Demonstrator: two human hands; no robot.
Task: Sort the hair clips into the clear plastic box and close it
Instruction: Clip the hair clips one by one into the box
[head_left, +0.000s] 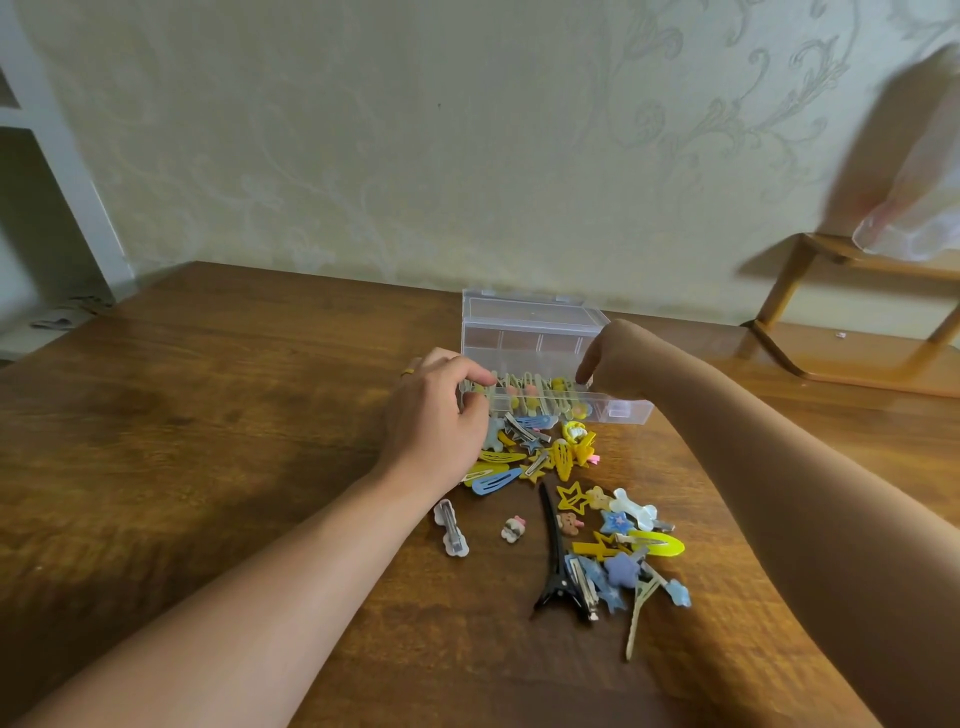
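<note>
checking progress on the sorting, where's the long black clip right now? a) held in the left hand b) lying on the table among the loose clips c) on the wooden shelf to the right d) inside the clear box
b, since the long black clip lies flat on the table in the loose pile, nearer the camera than the clear box, and neither hand touches it.
</note>
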